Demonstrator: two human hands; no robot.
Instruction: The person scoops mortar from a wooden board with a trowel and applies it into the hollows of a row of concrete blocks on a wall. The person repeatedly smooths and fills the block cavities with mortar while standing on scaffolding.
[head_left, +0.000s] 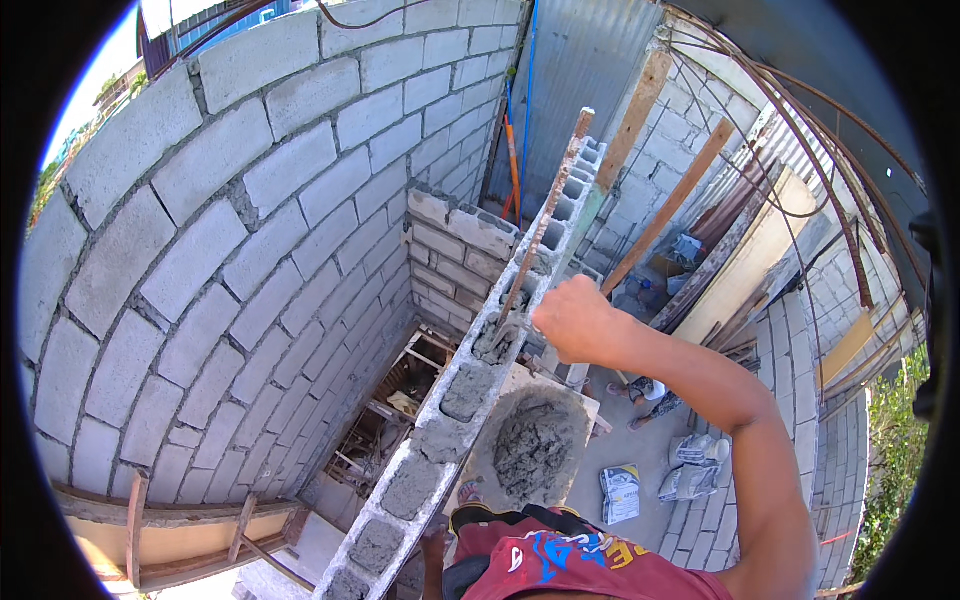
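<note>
My right hand point(572, 318) is closed in a fist over the top of a narrow hollow-block wall point(428, 448). A grey, mortar-smeared trowel point(512, 328) seems to be in its grip, mostly hidden by the fist. Beside it, a rusty steel bar point(548, 215) rises at a slant out of a block hollow. Wet mortar point(467, 392) fills the nearer hollows, while those farther along stand open. Low by the wall's near side, my left hand point(434, 548) is in shade, its fingers too dark to make out.
A mortar board point(578, 412) with a heap of wet mortar point(535, 440) lies below, right of the wall. Bags point(620, 494) rest on the floor. A tall block wall point(250, 250) stands left. Wooden posts point(668, 205) and bent bars point(835, 170) rise at right.
</note>
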